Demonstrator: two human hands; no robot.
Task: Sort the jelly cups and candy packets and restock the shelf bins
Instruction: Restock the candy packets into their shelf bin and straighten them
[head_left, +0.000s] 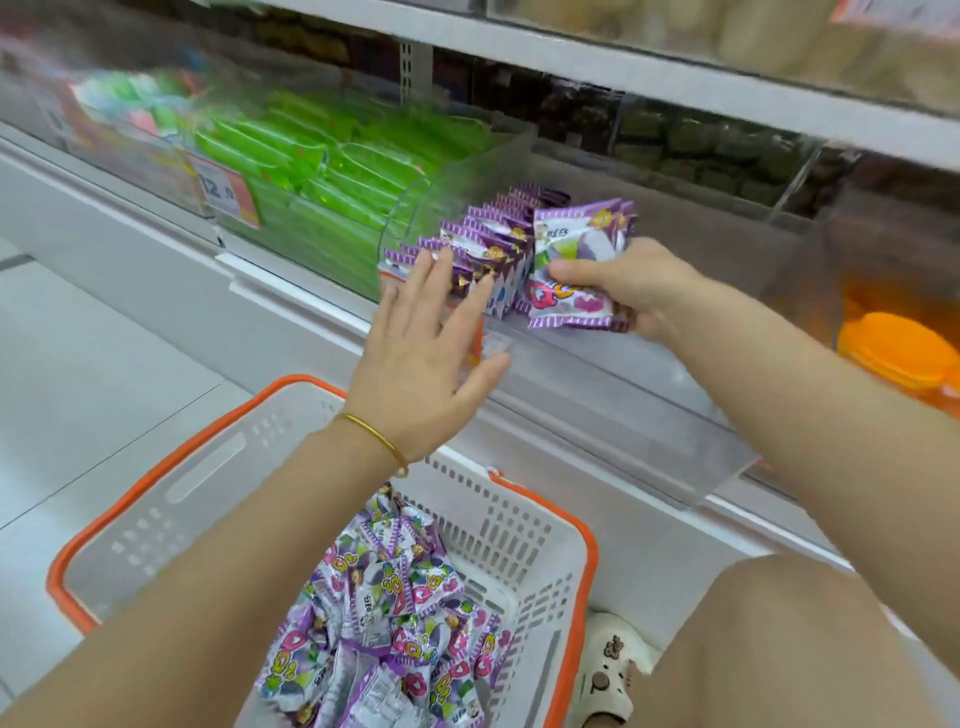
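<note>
The right hand (628, 291) grasps a stack of purple-and-white foil candy packets (571, 260), held upright with the long axis vertical. It sits just at 3 o'clock of the standing row of matching packets (498, 228) in the clear plastic shelf bin (649, 364). The left hand (415, 374), fingers straight, touches the row's front from 7 o'clock. The right hand is judged nearer the open slot.

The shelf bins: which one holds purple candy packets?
The middle clear bin, between the green-packet bin and the orange one; only it has purple packets.
</note>
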